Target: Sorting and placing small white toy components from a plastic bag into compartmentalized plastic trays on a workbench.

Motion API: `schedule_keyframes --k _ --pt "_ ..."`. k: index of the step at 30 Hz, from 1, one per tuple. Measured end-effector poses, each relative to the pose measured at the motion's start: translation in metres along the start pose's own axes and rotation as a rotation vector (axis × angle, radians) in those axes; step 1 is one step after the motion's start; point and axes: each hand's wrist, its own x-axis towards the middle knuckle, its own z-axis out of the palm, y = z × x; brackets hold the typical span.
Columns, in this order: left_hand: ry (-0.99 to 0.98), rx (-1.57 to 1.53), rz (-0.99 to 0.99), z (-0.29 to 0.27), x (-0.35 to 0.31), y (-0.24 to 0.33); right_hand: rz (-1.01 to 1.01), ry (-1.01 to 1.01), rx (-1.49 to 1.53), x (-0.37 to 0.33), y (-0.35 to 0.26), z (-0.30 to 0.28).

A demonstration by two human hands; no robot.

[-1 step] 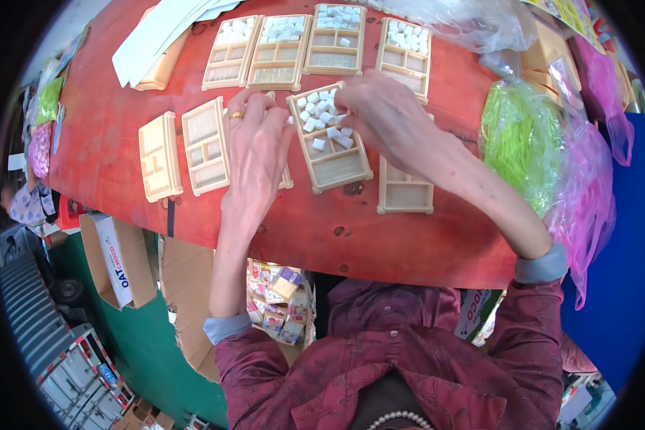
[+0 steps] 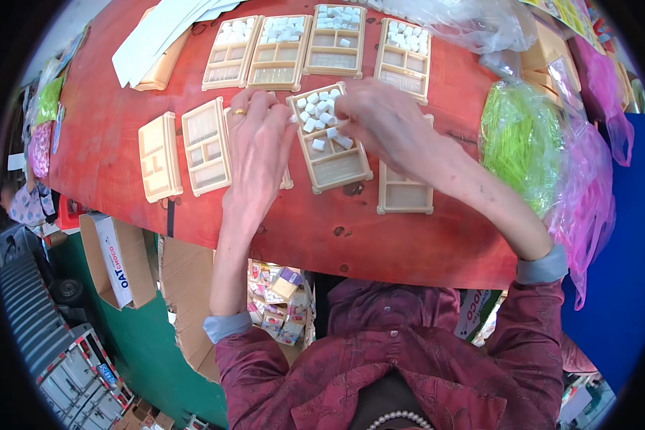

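Centre of the red desk (image 2: 107, 129): a cream compartment tray (image 2: 333, 154), tilted a bit, its upper section loaded w/ small white cubes (image 2: 315, 115), lower sections bare. Right hand (image 2: 380, 118) sits over the tray's top right corner, fingers (image 2: 340, 107) curled down among the cubes, pinched together; whether a cube is actually between them, can't tell. Left hand (image 2: 254, 143) lies flat-ish just left of the tray, fingers spread and relaxed, tips touching the tray's left edge, gold ring (image 2: 238, 112) on one finger, gripping nothing. Partly under that hand is another tray, mostly hidden. Further left, two more cream trays: an empty one (image 2: 205, 147) face up, then one (image 2: 159, 156) near the desk's left part. Just right of the centre tray, under the right forearm, an empty tray (image 2: 405, 195). Along the far edge, a row of four trays (image 2: 337, 43), each w/ white cubes in the top section. Right side: clear bag of green strands (image 2: 519, 140), pink bags (image 2: 588, 208) beside it. Below the desk edge, an open cardboard box (image 2: 115, 258) on the left.
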Motion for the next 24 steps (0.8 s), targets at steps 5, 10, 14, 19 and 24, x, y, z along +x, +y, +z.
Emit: schedule_keyframes --k 5,10,14,19,24 --pt "-0.052 -0.152 -0.019 0.006 0.008 0.011 -0.109 0.136 -0.131 -0.012 -0.009 0.025" --pt "-0.116 -0.151 0.048 0.005 -0.006 0.020 -0.100 0.159 -0.182 -0.019 -0.012 0.029" --pt "-0.162 -0.044 0.072 0.012 -0.015 0.021 -0.161 0.142 -0.264 -0.019 -0.016 0.033" --pt "-0.173 -0.031 0.110 0.016 -0.014 0.019 -0.182 0.139 -0.290 -0.024 -0.017 0.040" --pt "-0.127 -0.184 0.036 0.005 -0.006 0.015 -0.150 0.105 -0.173 -0.023 -0.013 0.034"
